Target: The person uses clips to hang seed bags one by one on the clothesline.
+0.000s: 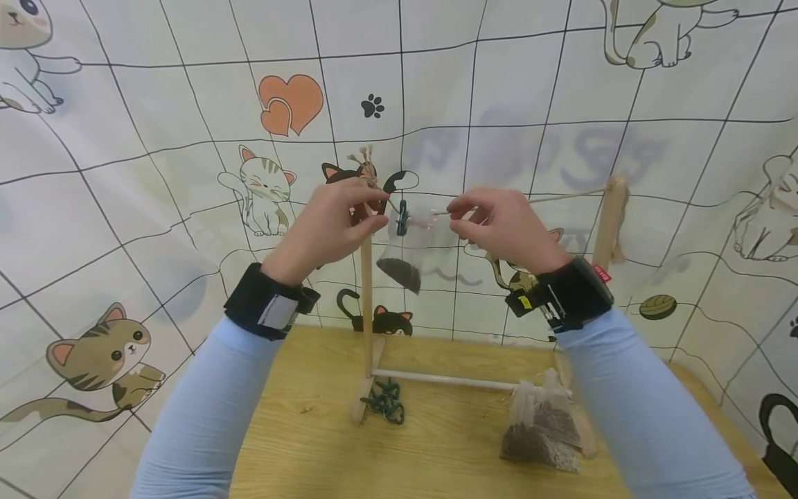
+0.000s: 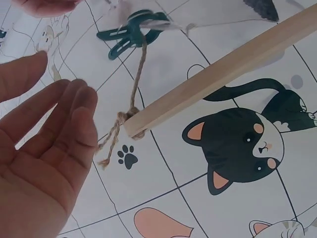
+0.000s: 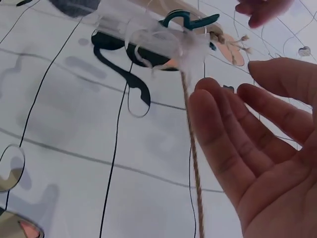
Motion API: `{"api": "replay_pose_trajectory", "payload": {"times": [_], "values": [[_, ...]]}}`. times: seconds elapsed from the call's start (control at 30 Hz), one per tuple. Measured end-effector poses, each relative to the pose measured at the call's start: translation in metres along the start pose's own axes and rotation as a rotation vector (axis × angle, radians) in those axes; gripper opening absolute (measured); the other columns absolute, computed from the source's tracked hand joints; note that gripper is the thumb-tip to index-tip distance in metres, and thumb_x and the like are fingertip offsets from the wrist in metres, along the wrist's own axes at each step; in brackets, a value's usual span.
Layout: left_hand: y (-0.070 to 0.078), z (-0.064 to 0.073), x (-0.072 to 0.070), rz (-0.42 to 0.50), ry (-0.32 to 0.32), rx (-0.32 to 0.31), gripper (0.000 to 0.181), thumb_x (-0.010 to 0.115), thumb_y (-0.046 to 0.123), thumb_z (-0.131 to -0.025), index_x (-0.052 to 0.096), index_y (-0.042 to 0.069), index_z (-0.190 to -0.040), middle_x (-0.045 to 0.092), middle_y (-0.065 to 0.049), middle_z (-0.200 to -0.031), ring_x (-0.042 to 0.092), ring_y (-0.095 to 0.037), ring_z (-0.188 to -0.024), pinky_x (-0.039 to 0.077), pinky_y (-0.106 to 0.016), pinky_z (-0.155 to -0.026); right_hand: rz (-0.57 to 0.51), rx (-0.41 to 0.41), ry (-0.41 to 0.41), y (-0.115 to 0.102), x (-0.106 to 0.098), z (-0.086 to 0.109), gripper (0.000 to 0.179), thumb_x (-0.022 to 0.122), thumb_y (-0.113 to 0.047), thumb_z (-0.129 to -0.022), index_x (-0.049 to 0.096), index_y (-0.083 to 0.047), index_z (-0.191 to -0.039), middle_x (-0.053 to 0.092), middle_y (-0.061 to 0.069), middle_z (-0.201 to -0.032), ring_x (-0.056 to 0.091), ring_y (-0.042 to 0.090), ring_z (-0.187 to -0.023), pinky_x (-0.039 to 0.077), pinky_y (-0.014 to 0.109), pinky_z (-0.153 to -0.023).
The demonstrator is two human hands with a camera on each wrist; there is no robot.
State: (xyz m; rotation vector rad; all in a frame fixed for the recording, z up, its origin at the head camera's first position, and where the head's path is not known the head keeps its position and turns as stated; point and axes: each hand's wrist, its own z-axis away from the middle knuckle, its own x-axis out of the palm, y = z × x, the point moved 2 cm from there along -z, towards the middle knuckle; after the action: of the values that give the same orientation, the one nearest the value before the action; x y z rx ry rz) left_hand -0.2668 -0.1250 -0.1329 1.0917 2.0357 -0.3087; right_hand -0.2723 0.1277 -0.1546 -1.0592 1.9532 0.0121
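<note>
A clear plastic bag (image 1: 408, 253) with dark granules at its bottom hangs tilted from a twine line (image 1: 570, 197). A green plastic clip (image 1: 402, 217) fastens it near the left wooden post (image 1: 366, 305). To the left of the clip is my left hand (image 1: 337, 218); in the left wrist view its thumb stands apart from its loosely bent fingers, with nothing between them. My right hand (image 1: 505, 225) is on the bag's other side, its fingers relaxed beside the twine in the right wrist view. Whether a fingertip touches the twine is unclear.
Several green clips (image 1: 385, 402) lie by the left post's foot on the wooden table (image 1: 312, 443). Filled bags (image 1: 539, 433) rest near the right post (image 1: 609, 222). A pale rod (image 1: 449, 379) joins the posts low down. Cat-print cloth (image 1: 206, 125) hangs behind.
</note>
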Motion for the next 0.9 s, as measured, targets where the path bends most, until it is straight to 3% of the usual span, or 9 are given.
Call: {"api": "replay_pose_trajectory", "payload": {"times": [0.17,0.37,0.43,0.6,0.77,0.9], "values": [[0.005,0.024,0.008,-0.029,0.113,0.105,0.030,0.072,0.010,-0.087,0.069,0.000,-0.115,0.065,-0.010,-0.096,0.058,-0.019,-0.077,0.044,-0.028,-0.062,0.091,-0.143,0.115,0.014,-0.001,0.030,0.018,0.065,-0.010,-0.091,0.070,-0.005,-0.108,0.071,0.007,-0.100,0.067,0.016,-0.076,0.055,0.032,-0.066],[0.007,0.051,0.028,-0.107,0.232,0.180,0.032,0.073,0.009,-0.086,0.068,-0.002,-0.115,0.064,-0.014,-0.106,0.059,-0.026,-0.096,0.051,-0.033,-0.082,0.125,-0.253,0.265,0.035,0.007,0.070,0.024,0.071,0.000,-0.084,0.069,-0.003,-0.107,0.067,0.007,-0.095,0.062,0.014,-0.075,0.051,0.024,-0.066],[0.008,0.060,0.036,-0.130,0.264,0.195,0.033,0.073,0.009,-0.085,0.068,-0.002,-0.116,0.064,-0.015,-0.107,0.059,-0.027,-0.098,0.052,-0.034,-0.083,0.136,-0.269,0.316,0.041,0.011,0.084,0.027,0.072,0.003,-0.081,0.069,-0.003,-0.107,0.066,0.008,-0.094,0.062,0.015,-0.075,0.048,0.020,-0.066],[0.009,0.082,0.063,-0.163,0.305,0.182,0.036,0.074,0.010,-0.085,0.066,0.000,-0.118,0.064,-0.015,-0.108,0.059,-0.027,-0.097,0.052,-0.036,-0.082,0.149,-0.244,0.395,0.056,0.023,0.113,0.035,0.074,0.006,-0.076,0.070,-0.003,-0.109,0.067,0.007,-0.097,0.062,0.017,-0.074,0.044,0.014,-0.064],[0.006,0.108,0.095,-0.176,0.269,0.093,0.037,0.073,0.013,-0.087,0.065,0.002,-0.121,0.064,-0.012,-0.113,0.060,-0.026,-0.099,0.050,-0.037,-0.087,0.128,-0.155,0.397,0.071,0.039,0.139,0.037,0.075,0.006,-0.075,0.070,-0.005,-0.110,0.066,0.006,-0.100,0.060,0.013,-0.077,0.044,0.011,-0.063],[0.002,0.124,0.123,-0.198,0.286,0.054,0.033,0.073,0.013,-0.086,0.068,0.000,-0.116,0.065,-0.012,-0.110,0.062,-0.027,-0.099,0.051,-0.039,-0.088,0.103,-0.074,0.383,0.082,0.054,0.158,0.036,0.074,0.004,-0.077,0.069,-0.005,-0.111,0.065,0.005,-0.101,0.058,0.005,-0.079,0.044,0.012,-0.061]]}}
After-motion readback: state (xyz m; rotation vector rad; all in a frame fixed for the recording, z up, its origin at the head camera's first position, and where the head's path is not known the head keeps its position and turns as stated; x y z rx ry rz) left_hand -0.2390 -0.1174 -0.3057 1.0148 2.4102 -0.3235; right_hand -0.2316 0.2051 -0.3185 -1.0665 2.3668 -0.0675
